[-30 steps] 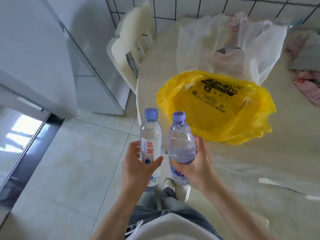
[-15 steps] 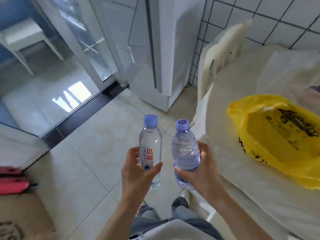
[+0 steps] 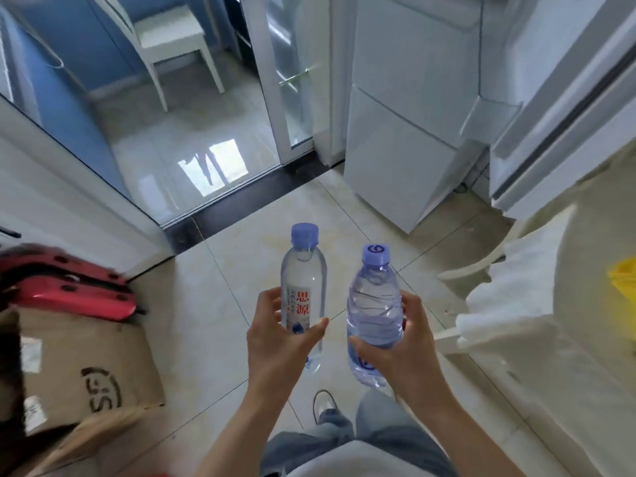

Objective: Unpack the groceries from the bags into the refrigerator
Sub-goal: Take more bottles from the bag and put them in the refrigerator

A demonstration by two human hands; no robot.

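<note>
My left hand [image 3: 280, 346] grips a clear water bottle with a blue cap and a red-lettered label [image 3: 303, 290], held upright over the floor. My right hand [image 3: 404, 342] grips a second, ribbed water bottle with a blue cap [image 3: 375, 304] beside it. The two bottles stand a little apart. The white refrigerator [image 3: 395, 132] stands ahead at the upper right, its doors closed. At the right edge only a corner of the yellow grocery bag [image 3: 624, 280] shows on the table [image 3: 585, 339].
A white chair [image 3: 509, 290] sits against the table on the right. A cardboard box [image 3: 86, 366] and red cases [image 3: 69, 287] lie on the floor at the left. A glass sliding door [image 3: 192, 125] opens onto another room ahead. Tiled floor lies between me and the refrigerator.
The view has swung left from the table and bags toward the refrigerator and the glass door. Both hands keep their hold on the bottles at the same height.
</note>
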